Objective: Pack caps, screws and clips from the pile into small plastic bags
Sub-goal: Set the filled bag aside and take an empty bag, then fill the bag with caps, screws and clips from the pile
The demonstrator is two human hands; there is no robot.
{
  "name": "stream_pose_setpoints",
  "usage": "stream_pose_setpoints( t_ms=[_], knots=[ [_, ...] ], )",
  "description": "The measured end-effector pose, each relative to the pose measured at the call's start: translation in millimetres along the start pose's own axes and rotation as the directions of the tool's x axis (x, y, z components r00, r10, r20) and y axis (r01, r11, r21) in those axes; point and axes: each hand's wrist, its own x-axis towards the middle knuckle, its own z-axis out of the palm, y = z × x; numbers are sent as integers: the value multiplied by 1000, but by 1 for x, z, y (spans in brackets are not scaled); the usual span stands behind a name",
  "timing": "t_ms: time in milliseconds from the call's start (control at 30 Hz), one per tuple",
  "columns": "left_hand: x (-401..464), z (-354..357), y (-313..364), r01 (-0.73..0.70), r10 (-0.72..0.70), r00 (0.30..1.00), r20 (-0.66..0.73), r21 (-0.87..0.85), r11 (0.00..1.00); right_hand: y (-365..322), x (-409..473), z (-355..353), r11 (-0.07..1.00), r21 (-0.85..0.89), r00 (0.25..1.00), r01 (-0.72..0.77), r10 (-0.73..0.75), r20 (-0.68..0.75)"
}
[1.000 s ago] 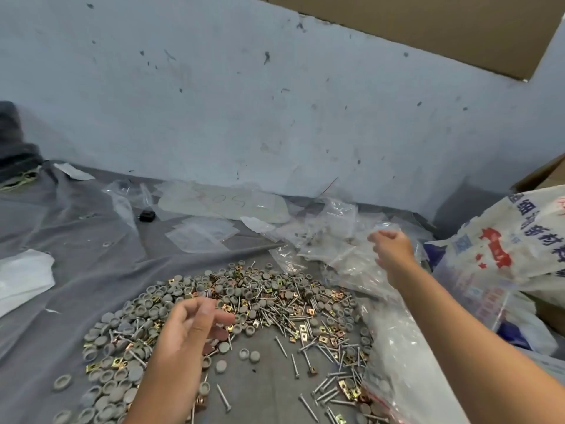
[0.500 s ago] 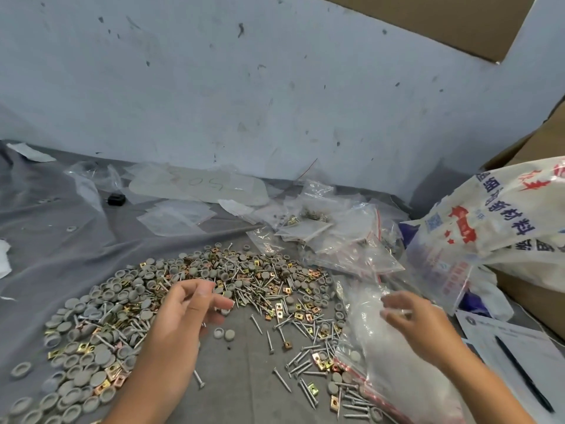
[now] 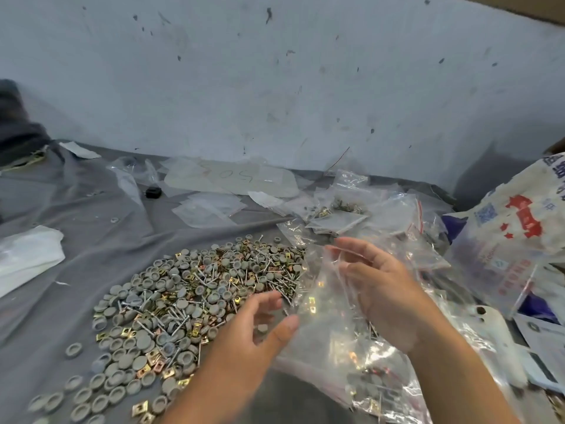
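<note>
Loosely, the right hand (image 3: 382,289) is pinching a clear plastic bag (image 3: 324,301), its length hanging downward, while the left hand (image 3: 253,332) is reaching, fingers spread.

The left hand (image 3: 244,332) and right hand (image 3: 379,289) meet at a clear plastic bag (image 3: 321,301), fingers loosely spread. A pile (image 3: 183,295) of grey caps, screws and brass clips lies on the grey-covered tabletop (image 3: 76,209). Filled bags (image 3: 345,209) rest behind.
</note>
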Motion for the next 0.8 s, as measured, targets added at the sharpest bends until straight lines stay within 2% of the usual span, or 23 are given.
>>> stream_pose_setpoints(
  t_ms=[100,200,267,367,433,467,533,600,633,667,700,733,767,800],
  knots=[
    [1,0,-5,68,-65,997,45,-69,995,20,5,6,985,160,996,-69,59,66],
    [4,-4,-10,52,-52,995,-79,-11,999,34,11,-1,983,159,994,-94,83,76],
    [5,-5,-12,67,-60,986,-155,42,997,38,13,-11,990,104,994,-92,85,69],
    [6,-6,-13,75,-68,974,-214,24,997,37,13,-29,998,15,998,-62,62,-14],
    [7,-9,-13,51,-48,955,-291,2,999,34,11,-45,981,-190,994,-26,4,-112],
    [7,-12,-13,32,-35,944,-327,-15,999,33,9,-56,926,-378,979,-5,-73,-190],
    [8,-15,-11,-12,-25,931,-364,-97,995,30,3,-77,720,-693,901,-47,-269,-341],
    [9,-16,-9,-27,-54,920,-388,-201,979,31,-4,-90,516,-850,811,-109,-449,-376],
    [9,-16,-8,-31,-76,915,-396,-258,966,32,-8,-89,462,-881,773,-100,-522,-361],
    [9,-16,-7,-39,-96,911,-401,-314,949,32,-12,-82,456,-889,753,-38,-572,-326],
    [10,-15,-5,-46,-112,908,-404,-361,931,32,-15,-70,500,-864,772,69,-575,-271],
    [10,-14,-3,-48,-127,906,-403,-398,916,34,-18,-53,600,-784,842,160,-497,-208],
    [9,-12,-2,-50,-142,905,-402,-432,901,38,-21,-33,734,-654,935,185,-337,-114],
    [9,-11,-2,-57,-152,903,-403,-460,886,44,-24,-13,850,-511,989,131,-144,14]
  ],
)
